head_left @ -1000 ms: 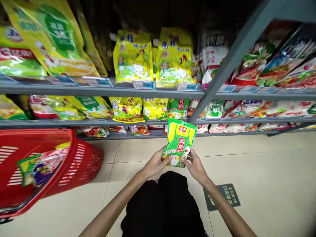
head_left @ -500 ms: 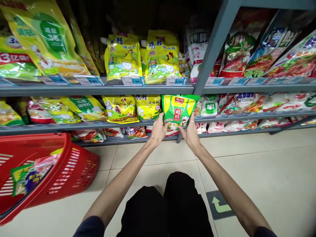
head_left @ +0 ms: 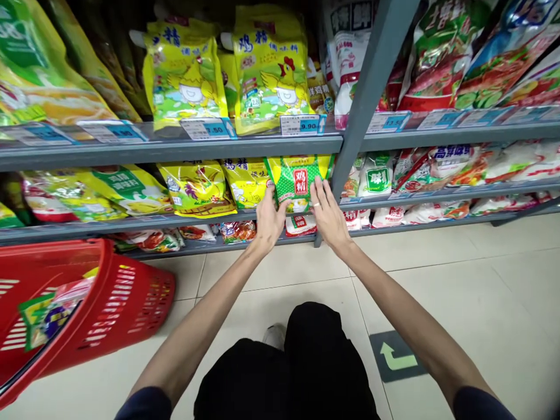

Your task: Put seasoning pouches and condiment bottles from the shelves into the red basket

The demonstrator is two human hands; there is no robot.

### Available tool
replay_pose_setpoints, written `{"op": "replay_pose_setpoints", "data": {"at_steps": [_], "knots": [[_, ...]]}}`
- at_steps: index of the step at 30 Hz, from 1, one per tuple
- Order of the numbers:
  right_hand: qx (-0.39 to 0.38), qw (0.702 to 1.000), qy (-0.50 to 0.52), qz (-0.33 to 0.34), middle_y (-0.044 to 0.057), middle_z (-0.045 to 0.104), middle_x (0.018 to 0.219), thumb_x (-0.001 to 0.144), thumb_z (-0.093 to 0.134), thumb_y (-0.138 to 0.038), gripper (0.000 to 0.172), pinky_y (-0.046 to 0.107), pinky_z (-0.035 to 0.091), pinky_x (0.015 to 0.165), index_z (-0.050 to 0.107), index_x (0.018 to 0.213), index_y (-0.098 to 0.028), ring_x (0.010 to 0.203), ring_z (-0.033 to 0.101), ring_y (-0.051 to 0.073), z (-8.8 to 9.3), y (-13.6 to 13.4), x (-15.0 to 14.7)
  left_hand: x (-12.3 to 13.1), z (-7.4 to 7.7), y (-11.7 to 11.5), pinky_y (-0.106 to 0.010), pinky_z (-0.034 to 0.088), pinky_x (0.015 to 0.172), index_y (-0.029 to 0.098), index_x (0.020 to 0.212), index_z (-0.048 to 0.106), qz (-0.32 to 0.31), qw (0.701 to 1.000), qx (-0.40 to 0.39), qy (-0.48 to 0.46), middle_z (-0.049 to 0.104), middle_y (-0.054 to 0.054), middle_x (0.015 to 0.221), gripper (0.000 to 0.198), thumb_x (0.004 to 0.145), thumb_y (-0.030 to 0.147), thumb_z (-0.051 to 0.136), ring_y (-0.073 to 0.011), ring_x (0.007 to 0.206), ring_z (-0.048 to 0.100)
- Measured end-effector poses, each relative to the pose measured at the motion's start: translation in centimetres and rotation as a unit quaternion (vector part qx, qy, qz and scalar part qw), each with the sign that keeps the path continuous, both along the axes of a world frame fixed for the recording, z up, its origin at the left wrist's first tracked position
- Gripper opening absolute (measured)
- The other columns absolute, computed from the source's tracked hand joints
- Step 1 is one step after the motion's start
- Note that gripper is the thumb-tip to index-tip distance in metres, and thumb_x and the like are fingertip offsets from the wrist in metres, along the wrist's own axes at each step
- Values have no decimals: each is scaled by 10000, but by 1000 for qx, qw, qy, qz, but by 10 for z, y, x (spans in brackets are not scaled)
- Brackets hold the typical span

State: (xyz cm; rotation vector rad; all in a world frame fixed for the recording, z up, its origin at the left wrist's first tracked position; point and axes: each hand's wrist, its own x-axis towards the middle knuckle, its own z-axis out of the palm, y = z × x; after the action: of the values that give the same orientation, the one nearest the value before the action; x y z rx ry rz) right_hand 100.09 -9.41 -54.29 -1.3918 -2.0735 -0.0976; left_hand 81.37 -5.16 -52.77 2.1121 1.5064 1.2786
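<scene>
My feed shows the green-and-yellow chicken bouillon packet (head_left: 298, 181) standing on the lower shelf (head_left: 131, 224), just left of the grey steel upright (head_left: 371, 87). Its red label reads 鸡精; the smaller print on the packet is not legible at this resolution. My left hand (head_left: 269, 220) and right hand (head_left: 329, 213) are apart, one on each side of the packet, with both open and neither clamped on it. The left fingertips (head_left: 273, 195) touch its lower left edge, and the right fingertips (head_left: 317, 189) meet its lower right corner. Directly above, the upper shelf (head_left: 175, 149) carries two yellow seasoning bags (head_left: 270, 70) printed 鸡精 with a cartoon chicken. Their shelf tags read 7.50 (head_left: 207, 128) and 9.90 (head_left: 300, 125). To the right of the upright, a white bag (head_left: 375, 174) shows a green label with the character 味. At lower left, a red plastic shopping basket (head_left: 144, 306) tilts over the floor tiles, holding a multicoloured packet (head_left: 44, 318). A green arrow floor marker (head_left: 396, 357) lies at lower right.
</scene>
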Motion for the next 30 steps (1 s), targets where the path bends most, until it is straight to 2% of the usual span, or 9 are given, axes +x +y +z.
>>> {"op": "replay_pose_setpoints", "data": {"at_steps": [4, 9, 12, 14, 16, 18, 21, 25, 30], "knots": [[-26, 999, 29, -35, 73, 57, 1730, 951, 188, 27, 758, 483, 212, 1314, -110, 1615, -187, 1595, 30, 208, 15, 9, -6, 8, 22, 13, -447, 531, 988, 113, 1338, 543, 9, 997, 4, 73, 697, -186, 1219, 402, 985, 307, 562, -304, 1124, 669], [-49, 996, 55, -42, 92, -5, 1730, 921, 199, 48, 809, 522, 183, 1312, -178, 1597, -185, 1593, -32, 229, 14, 12, -12, 23, 43, 12, -494, 528, 1020, 75, 1404, 487, 19, 987, -35, 154, 660, -237, 1268, 444, 982, 207, 531, -349, 1213, 637], [-47, 997, 53, -33, 87, -36, 1730, 851, 201, 104, 897, 532, 175, 1311, -225, 1579, -199, 1588, -68, 220, 13, 13, -10, 26, 43, -3, -505, 468, 1123, 68, 1510, 344, 17, 980, 17, 198, 452, -264, 1528, 558, 967, 108, 470, -350, 1431, 461], [-49, 998, 42, -23, 86, -42, 1731, 821, 219, 121, 931, 507, 180, 1312, -211, 1585, -190, 1587, -76, 212, 13, 13, -6, 22, 40, -13, -517, 373, 1215, 121, 1552, 291, -21, 964, 64, 258, 277, -204, 1659, 625, 949, 58, 441, -320, 1544, 277], [-53, 998, 29, -9, 120, -50, 1728, 844, 279, 90, 903, 497, 157, 1315, -163, 1599, -133, 1585, -94, 231, 14, 13, -3, 15, 36, -17, -539, 284, 1265, 165, 1565, 293, -72, 937, 89, 329, 235, -148, 1690, 661, 932, 30, 426, -292, 1581, 164], [-60, 998, 17, 4, 179, -45, 1719, 892, 382, 9, 855, 502, 122, 1317, -87, 1604, -51, 1584, -106, 270, 18, 13, -2, 8, 34, -13, -537, 262, 1277, 156, 1572, 291, -109, 914, 90, 380, 269, -148, 1680, 684, 916, -1, 404, -273, 1587, 135], [-74, 997, 6, -7, 223, 20, 1710, 905, 435, -33, 792, 488, 114, 1319, 46, 1593, 20, 1586, -102, 280, 29, 15, -5, 3, 38, -1, -488, 312, 1262, 112, 1563, 302, -122, 902, 88, 405, 325, -172, 1650, 669, 912, -28, 359, -263, 1584, 153], [-69, 997, 1, -40, 204, 76, 1710, 793, 382, 85, 833, 466, 126, 1323, 113, 1580, 25, 1585, -118, 241, 45, 20, -9, 8, 45, 8, -486, 367, 1224, 104, 1525, 355, -91, 908, 104, 396, 397, -191, 1590, 598, 937, -5, 346, -281, 1548, 257], [-92, 995, 23, -20, 160, 158, 1704, 889, 394, -15, 726, 507, 276, 1284, 192, 1583, -85, 1596, 66, 259, 52, 23, -4, 12, 47, 9, -491, 495, 1060, 70, 1269, 569, -71, 883, 102, 453, 563, -222, 1347, 386, 924, 10, 407, -337, 1284, 531]]}}
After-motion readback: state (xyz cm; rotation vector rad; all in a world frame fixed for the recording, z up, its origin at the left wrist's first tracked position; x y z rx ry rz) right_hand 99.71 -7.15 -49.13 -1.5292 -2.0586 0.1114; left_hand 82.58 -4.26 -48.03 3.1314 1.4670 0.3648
